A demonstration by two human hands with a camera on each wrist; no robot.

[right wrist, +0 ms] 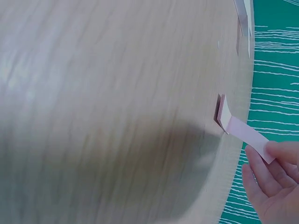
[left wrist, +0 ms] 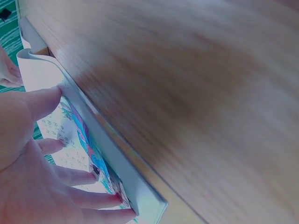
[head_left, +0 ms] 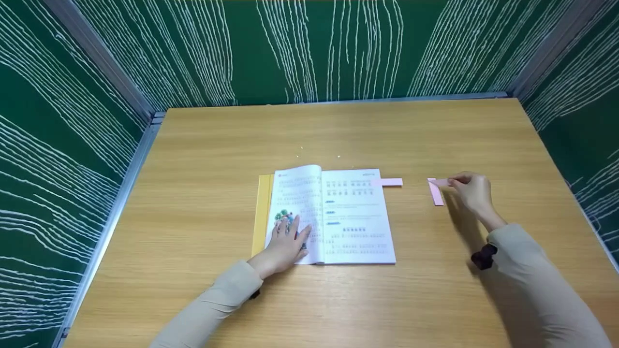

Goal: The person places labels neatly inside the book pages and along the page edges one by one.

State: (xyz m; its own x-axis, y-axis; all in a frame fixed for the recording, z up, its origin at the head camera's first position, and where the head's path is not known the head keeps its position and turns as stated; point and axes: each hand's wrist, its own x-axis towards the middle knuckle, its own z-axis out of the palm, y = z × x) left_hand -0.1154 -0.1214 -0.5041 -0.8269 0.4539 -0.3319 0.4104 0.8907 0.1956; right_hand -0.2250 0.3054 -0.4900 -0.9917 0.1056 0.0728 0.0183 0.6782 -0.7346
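An open book (head_left: pixel 358 241) lies on the table, its left page (head_left: pixel 297 186) printed with text and a colour picture. My left hand (head_left: pixel 285 241) rests on that page with its fingers spread. One pink sticky note strip (head_left: pixel 391 182) sticks out past the right page's edge near the top. Farther right sits a small pad of pink sticky notes (head_left: pixel 436 195). Between thumb and fingers, my right hand (head_left: pixel 474 193) pinches a pink strip (right wrist: pixel 250 135), whose far end still meets the pad (right wrist: pixel 225 114) in the right wrist view.
A yellow cover or folder (head_left: pixel 261 212) shows beneath the book's left side. Tiny white scraps (head_left: pixel 338 156) lie behind the book on the wooden table (head_left: pixel 217 145). Green panels with white wavy lines (head_left: pixel 290 53) stand around the table's back and sides.
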